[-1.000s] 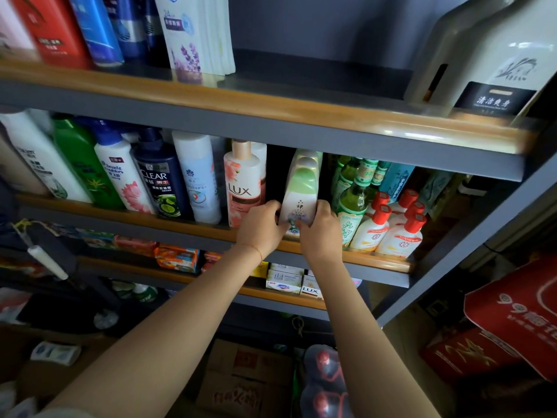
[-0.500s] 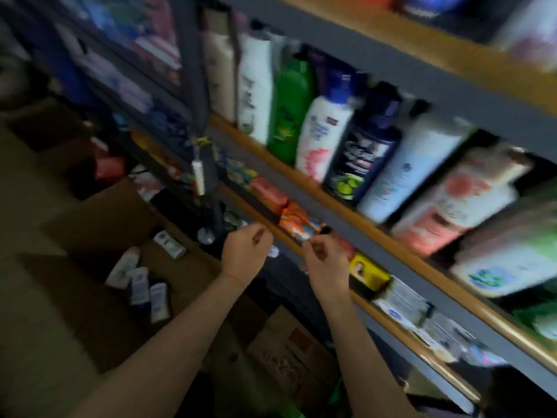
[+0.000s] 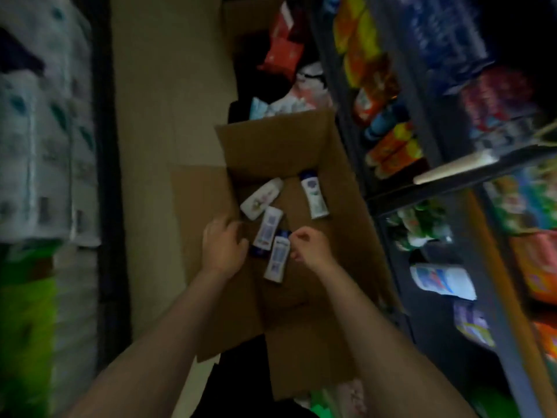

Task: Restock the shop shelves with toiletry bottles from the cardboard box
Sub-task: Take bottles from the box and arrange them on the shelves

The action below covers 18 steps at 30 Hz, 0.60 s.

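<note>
I look straight down into an open cardboard box (image 3: 272,140) on the floor. Several white toiletry bottles lie flat on its bottom: one with a floral label (image 3: 261,199), one with a blue cap (image 3: 314,195), and two label-side up (image 3: 269,227) (image 3: 278,258) side by side. My left hand (image 3: 223,245) hovers at the box's left wall, fingers bent down, empty. My right hand (image 3: 310,248) hangs loosely curled just right of the nearest bottle, its fingertips close to the bottle's dark cap, holding nothing. The frame is blurred.
The dark shop shelves (image 3: 401,191) run along the right, packed with colourful packets and bottles. Stacked tissue packs (image 3: 45,146) and a green pack (image 3: 27,312) line the left. A strip of beige floor (image 3: 162,101) lies between. Red packets (image 3: 283,46) sit beyond the box.
My view has swung from the shelf down to the box. Both hands have left the green-and-white bottle on the shelf and dropped over the bottles in the box.
</note>
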### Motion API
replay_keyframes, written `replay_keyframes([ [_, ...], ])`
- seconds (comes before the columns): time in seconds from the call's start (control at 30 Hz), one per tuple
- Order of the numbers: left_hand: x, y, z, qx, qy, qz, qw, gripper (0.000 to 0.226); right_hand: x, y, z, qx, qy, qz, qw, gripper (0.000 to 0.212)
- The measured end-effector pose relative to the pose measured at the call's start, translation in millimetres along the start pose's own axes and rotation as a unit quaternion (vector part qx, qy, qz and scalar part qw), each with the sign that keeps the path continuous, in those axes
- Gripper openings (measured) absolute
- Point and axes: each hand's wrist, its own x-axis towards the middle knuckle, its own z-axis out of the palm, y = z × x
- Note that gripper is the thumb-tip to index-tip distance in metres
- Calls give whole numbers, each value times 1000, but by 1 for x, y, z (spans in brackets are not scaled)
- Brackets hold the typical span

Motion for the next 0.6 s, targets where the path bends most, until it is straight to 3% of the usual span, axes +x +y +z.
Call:
replay_keyframes([
  [0.13, 48, -14, 16, 51, 30, 43, 997, 63, 73, -7, 24, 13, 5, 52, 999, 7],
  [0.3, 86, -26, 44, 121, 61, 31, 990, 75, 155, -24, 43, 21, 3, 72, 997, 16],
  [0.37, 89, -30, 55, 97, 88, 35, 991, 78, 191, -24, 51, 31, 2, 75, 997, 20],
  [0.6, 91, -35, 63, 60, 124, 47, 989, 78, 245, -39, 97, -10, -3, 138, 990, 95],
])
